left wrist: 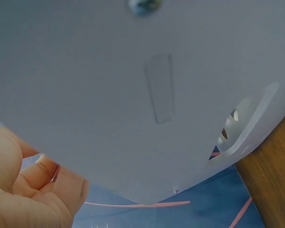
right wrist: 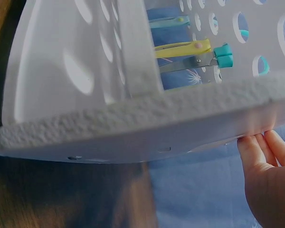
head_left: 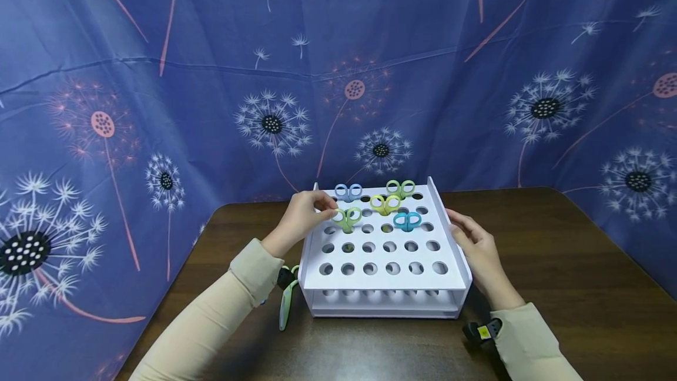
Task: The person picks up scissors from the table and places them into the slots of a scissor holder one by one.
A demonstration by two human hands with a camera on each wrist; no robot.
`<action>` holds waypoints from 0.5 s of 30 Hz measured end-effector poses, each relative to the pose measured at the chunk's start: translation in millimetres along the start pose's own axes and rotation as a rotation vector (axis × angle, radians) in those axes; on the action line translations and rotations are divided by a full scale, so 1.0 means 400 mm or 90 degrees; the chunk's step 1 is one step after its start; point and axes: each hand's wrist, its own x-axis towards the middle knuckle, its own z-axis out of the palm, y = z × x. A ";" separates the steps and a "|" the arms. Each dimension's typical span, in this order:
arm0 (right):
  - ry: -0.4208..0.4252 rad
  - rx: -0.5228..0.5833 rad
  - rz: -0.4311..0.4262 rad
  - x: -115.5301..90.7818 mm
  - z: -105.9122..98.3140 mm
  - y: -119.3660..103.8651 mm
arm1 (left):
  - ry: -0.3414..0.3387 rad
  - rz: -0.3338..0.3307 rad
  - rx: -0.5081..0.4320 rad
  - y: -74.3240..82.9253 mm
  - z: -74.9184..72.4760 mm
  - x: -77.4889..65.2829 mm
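A white rack (head_left: 370,280) with rows of round holes stands on the table. Several small scissors sit in its holes, handles up: blue (head_left: 348,193), green (head_left: 400,189), yellow (head_left: 385,204) and teal (head_left: 406,221). At the left, my left hand (head_left: 302,219) pinches a handle loop of light-green scissors (head_left: 347,219), whose lower part is hidden under the top panel. My right hand (head_left: 478,247) rests with extended fingers against the rack's right side wall. The right wrist view shows those fingertips on the wall, and yellow scissors (right wrist: 183,48) hanging below the holed panel.
Left of the rack, partly behind my left wrist, another light-green pair of scissors (head_left: 285,307) lies on the brown wooden table (head_left: 534,240). A blue cloth with dandelions (head_left: 449,75) hangs behind the table. Black wrist cameras sit at both sleeves.
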 end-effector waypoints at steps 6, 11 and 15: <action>0.002 -0.003 -0.002 -0.002 0.000 0.001 | -0.006 0.000 0.003 0.004 0.003 -0.003; 0.000 0.001 -0.005 -0.001 -0.001 0.002 | -0.013 -0.009 0.003 0.004 0.005 -0.003; -0.001 0.002 -0.007 0.000 -0.001 0.003 | -0.018 -0.015 0.002 0.000 0.008 -0.005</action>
